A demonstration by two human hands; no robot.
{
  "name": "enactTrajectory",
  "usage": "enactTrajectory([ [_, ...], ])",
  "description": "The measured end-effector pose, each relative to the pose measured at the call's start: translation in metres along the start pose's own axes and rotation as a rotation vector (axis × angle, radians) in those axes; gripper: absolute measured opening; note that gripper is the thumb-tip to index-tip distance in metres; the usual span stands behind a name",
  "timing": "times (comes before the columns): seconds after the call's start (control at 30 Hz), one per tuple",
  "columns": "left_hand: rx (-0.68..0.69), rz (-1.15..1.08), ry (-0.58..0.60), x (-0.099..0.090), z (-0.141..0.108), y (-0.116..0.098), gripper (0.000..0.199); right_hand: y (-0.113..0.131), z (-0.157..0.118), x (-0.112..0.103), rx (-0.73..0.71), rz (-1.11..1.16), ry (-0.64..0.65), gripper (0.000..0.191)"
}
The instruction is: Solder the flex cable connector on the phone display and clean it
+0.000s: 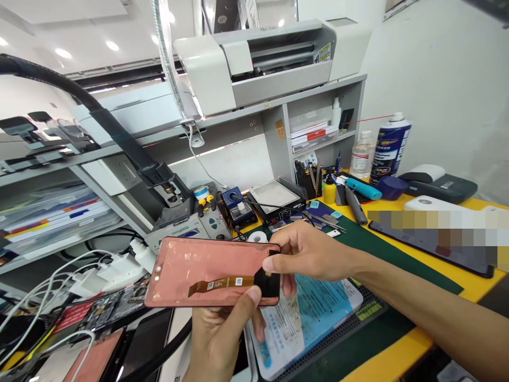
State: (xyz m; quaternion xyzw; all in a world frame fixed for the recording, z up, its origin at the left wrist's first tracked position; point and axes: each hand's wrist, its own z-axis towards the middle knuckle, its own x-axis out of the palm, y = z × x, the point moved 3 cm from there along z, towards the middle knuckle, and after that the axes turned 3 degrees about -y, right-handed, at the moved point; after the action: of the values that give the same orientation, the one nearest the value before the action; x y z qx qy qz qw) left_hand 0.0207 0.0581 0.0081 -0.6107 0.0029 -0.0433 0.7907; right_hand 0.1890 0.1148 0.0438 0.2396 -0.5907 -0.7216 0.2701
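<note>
A phone screen (pixel 178 265) is held up over the workbench, its copper-pink back facing me. An orange-brown flex cable (pixel 226 285) runs along it from a black strip at the right end. My left hand (pixel 222 331) grips the lower edge from beneath, thumb pressed near the black strip. My right hand (pixel 298 254) pinches the upper right corner, thumb on the black strip and fingers behind. Below the screen lies a blue and white packet (pixel 310 313) on a dark perforated mat. The fingers behind the screen are partly hidden.
A green mat (pixel 401 265) covers part of the yellow bench. To the left are tangled white cables (pixel 47 286) and several phone parts. At the back stand a heating plate (pixel 274 196), a spray can (pixel 392 148) and a clear bottle (pixel 361 154). A black hose (pixel 107 127) arches over the left side.
</note>
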Motion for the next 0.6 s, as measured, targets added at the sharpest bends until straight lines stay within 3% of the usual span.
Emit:
enactTrajectory([
  [0.2,-0.016,-0.053,-0.016,0.0019,-0.0007,0.0008,0.023,0.0009,-0.0009,0.0006,0.027,0.01,0.047,0.047],
  [0.6,-0.067,-0.021,0.001,0.0014,-0.0021,-0.0025,0.025,0.0038,-0.0035,-0.0015,0.073,0.008,0.141,0.047],
])
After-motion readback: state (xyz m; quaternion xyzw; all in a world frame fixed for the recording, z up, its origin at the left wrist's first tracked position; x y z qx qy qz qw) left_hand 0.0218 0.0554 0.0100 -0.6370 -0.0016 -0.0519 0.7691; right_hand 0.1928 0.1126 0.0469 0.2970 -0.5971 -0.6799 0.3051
